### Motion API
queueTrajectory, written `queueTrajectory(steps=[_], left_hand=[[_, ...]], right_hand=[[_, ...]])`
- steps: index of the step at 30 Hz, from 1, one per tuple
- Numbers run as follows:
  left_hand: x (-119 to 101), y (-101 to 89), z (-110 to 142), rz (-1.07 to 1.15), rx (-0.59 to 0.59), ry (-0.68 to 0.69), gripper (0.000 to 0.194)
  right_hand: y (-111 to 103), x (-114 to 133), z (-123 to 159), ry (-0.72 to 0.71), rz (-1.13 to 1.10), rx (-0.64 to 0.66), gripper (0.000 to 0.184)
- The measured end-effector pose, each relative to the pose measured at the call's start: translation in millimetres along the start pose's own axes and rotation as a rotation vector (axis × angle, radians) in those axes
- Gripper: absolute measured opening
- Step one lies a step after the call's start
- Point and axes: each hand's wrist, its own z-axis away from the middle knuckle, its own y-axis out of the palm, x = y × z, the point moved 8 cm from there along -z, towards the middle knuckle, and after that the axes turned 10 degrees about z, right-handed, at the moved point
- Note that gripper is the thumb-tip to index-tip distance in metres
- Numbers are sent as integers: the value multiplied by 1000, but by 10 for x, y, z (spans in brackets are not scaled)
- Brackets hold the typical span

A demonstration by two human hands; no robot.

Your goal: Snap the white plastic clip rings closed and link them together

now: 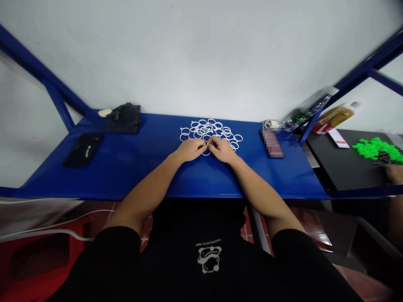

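Note:
My left hand and my right hand meet at the near side of a pile of white plastic rings on the blue table. Between my fingertips is one white ring, its lower curve showing just under them. Both hands pinch at its upper part, thumbs and fingers pressed together. Several rings lie overlapping beyond my hands, and some appear to have small tabs. My fingers hide the exact spot where they grip.
A black phone and a dark cloth lie on the left. To the right are a pixelated phone-shaped object, a coiled white cable and a plastic bottle. A neighbouring dark table holds bright green pieces, with another person's hand beside them.

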Motion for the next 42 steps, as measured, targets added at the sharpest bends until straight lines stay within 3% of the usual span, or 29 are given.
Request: queueTrajectory(steps=[8, 17, 22, 27, 32, 37, 42], left_hand=[[-150, -6, 18, -4, -33, 145, 24], [-210, -7, 23, 16, -13, 111, 27], [-79, -80, 5, 33, -27, 26, 28], [22, -42, 7, 82, 48, -87, 24], [-138, 10, 26, 63, 111, 17, 24], [-228, 42, 60, 63, 173, 85, 16], [-185, -6, 38, 78, 84, 34, 20]], right_hand=[[52, 43, -18, -53, -38, 104, 21], [37, 20, -39, -24, -105, 92, 20], [-71, 60, -1, -31, 51, 58, 29], [-280, -52, 19, 11, 189, 28, 47], [-476, -296, 14, 82, 264, -8, 39], [-479, -406, 5, 100, 288, 18, 39], [-437, -377, -3, 56, 340, 1, 37]])
